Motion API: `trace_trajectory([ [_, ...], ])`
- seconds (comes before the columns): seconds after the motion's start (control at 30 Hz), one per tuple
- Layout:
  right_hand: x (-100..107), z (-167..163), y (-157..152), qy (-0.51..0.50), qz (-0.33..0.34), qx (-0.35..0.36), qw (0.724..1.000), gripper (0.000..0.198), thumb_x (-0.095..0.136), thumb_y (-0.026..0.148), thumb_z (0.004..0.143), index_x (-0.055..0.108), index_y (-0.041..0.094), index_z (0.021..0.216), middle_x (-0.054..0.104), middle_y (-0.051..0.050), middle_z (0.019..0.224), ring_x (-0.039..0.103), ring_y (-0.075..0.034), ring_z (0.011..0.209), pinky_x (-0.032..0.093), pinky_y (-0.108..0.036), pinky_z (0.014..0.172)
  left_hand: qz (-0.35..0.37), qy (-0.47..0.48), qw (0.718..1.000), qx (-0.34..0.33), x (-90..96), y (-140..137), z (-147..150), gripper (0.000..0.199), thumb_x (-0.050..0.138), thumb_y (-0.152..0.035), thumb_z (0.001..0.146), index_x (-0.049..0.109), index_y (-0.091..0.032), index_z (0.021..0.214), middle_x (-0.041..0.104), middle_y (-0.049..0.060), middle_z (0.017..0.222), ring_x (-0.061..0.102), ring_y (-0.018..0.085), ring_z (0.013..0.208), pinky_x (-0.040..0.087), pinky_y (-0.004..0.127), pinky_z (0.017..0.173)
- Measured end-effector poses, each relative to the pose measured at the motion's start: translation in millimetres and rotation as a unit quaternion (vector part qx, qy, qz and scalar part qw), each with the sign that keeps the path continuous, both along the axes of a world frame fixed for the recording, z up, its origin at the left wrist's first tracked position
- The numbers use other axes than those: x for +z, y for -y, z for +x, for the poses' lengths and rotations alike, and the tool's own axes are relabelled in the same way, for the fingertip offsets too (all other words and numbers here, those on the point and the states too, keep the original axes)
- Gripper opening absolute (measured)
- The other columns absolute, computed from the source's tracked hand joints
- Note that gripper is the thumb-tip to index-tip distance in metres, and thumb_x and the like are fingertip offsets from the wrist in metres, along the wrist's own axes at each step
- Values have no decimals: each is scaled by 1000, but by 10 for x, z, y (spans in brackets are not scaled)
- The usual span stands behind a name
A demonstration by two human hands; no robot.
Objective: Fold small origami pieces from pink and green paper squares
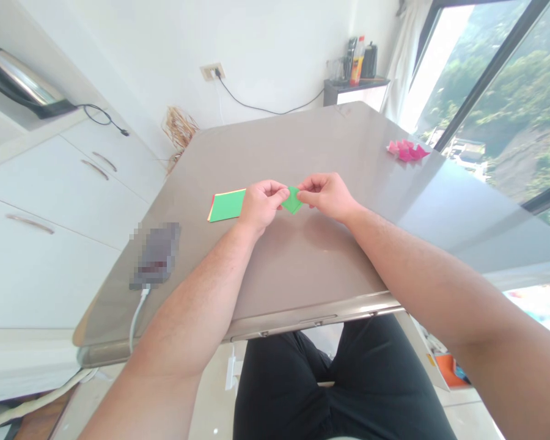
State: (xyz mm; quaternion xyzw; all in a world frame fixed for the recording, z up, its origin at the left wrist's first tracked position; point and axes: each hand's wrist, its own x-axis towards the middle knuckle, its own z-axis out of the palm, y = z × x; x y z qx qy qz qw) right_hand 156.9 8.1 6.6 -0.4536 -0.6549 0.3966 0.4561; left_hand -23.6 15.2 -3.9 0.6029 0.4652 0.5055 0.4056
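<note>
A small folded piece of green paper (292, 201) is held up over the table between my two hands. My left hand (263, 205) pinches its left corner between thumb and forefinger. At the opposite corner, my right hand (326, 194) grips it the same way. Fold lines cross the paper, and its lower corner points toward me. Just left of my left hand lies a stack of coloured paper (227, 206), green on top with yellow and red edges showing; the hand covers its right end.
The glossy brown table (275, 143) spreads around my hands. Pink folded paper pieces (407, 150) sit at the far right. A blurred dark device (158, 253) with a white cable (136, 315) lies at left. Bottles (357, 61) stand on a cabinet behind.
</note>
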Motion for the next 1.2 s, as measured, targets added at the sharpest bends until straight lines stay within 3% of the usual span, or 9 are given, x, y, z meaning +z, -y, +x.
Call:
trace_trajectory([
  [0.2,-2,0,-13,40,26,-31,998,14,68,30,73,68,17,67,60,0,63,49,-11,60,38,-27,55,5,-41,999,-25,-20,33,41,15,77,-30,72,71,-17,76,69,2,71,58,12,64,46,27,62],
  [0.53,11,-4,-4,62,16,-32,997,13,71,27,70,64,18,64,57,1,61,46,-10,59,36,-27,55,22,-88,996,-11,18,66,46,16,79,-33,73,73,-18,73,69,3,70,58,14,66,46,29,66],
  [0.8,-7,60,-84,-40,27,-58,997,14,67,29,76,61,19,69,57,0,65,50,-12,62,40,-27,57,-16,-20,999,-43,49,94,84,17,79,-28,70,66,-17,70,65,1,68,56,12,63,45,28,62],
  [1.07,11,0,15,66,-13,25,997,5,63,23,70,62,19,66,55,3,57,47,-11,56,35,-27,54,-5,24,1000,6,23,37,65,18,75,-33,73,66,-17,75,62,-1,67,55,12,63,45,27,61],
  [1.2,-11,1,-9,19,-3,-8,1000,9,64,24,69,59,20,63,55,3,57,46,-11,56,34,-28,55,-54,97,993,-27,39,43,65,27,78,-30,69,68,-18,91,69,2,79,62,14,68,48,28,63],
])
